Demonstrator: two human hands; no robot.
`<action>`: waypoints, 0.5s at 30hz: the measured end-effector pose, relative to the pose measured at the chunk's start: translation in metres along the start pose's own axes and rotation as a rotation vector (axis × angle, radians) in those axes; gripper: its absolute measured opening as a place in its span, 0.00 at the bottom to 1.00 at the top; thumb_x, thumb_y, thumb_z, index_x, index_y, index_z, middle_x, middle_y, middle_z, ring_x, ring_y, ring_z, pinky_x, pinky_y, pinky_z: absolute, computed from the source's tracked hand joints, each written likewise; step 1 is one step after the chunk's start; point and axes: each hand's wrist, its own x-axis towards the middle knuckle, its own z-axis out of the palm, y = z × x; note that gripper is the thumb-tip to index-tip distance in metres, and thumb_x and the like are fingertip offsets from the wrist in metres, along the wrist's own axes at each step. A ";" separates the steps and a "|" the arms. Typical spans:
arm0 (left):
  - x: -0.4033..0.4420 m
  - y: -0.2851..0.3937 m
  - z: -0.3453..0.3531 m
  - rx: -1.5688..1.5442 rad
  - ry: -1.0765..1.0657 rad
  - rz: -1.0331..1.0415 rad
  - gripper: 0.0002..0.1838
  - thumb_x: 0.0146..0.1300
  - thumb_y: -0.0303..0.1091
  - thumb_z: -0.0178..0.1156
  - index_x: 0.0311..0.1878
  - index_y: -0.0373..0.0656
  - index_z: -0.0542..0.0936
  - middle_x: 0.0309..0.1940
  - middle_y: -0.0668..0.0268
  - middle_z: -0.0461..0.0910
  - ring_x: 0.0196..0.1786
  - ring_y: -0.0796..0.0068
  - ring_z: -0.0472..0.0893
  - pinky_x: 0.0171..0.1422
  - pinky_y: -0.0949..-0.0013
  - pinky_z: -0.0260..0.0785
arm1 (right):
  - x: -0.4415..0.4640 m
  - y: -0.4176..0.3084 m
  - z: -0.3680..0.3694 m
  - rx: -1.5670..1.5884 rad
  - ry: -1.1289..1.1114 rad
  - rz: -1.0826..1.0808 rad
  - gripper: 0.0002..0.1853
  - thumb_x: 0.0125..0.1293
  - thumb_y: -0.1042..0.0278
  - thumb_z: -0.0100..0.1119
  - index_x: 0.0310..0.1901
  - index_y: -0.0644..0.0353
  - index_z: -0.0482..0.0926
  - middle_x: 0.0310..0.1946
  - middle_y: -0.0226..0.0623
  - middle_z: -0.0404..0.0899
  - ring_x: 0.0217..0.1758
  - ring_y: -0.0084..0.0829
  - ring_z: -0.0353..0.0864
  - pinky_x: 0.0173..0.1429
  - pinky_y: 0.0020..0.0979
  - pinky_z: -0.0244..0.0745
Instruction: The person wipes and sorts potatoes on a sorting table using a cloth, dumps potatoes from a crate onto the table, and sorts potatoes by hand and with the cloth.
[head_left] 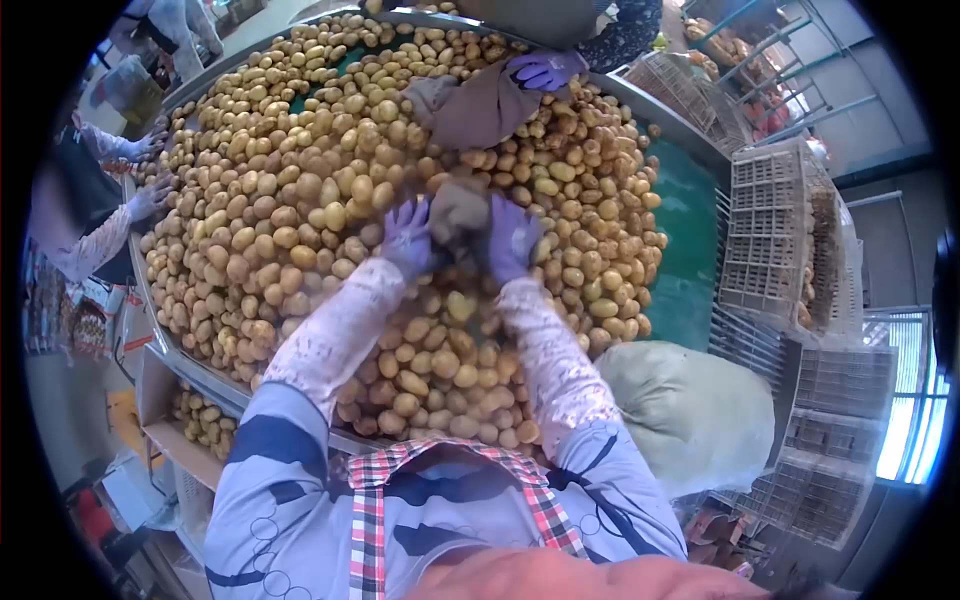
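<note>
Both my hands wear purple gloves and reach over a broad heap of potatoes point(300, 215). A bunched grey-brown cloth point(460, 208) lies between them, over the potatoes. My left hand point(408, 238) grips its left side, fingers partly spread. On the other side my right hand point(512, 240) presses and grips the same cloth. Motion blurs the lower part of the cloth and the thumbs. Whatever is under the cloth is hidden.
Across the heap, another person's purple-gloved hand point(547, 70) rests on a brown cloth point(485, 105). Another person's hands point(150, 198) touch potatoes at left. A full pale sack point(690, 415), plastic crates point(768, 235) and the metal table rim point(205, 378) surround me.
</note>
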 end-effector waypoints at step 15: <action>-0.122 0.100 -0.054 -0.773 0.144 0.243 0.44 0.52 0.48 0.66 0.70 0.43 0.61 0.63 0.50 0.67 0.66 0.50 0.66 0.70 0.54 0.57 | -0.121 -0.022 -0.201 1.036 0.152 0.491 0.19 0.53 0.78 0.58 0.49 0.64 0.76 0.38 0.35 0.78 0.39 0.26 0.77 0.41 0.28 0.74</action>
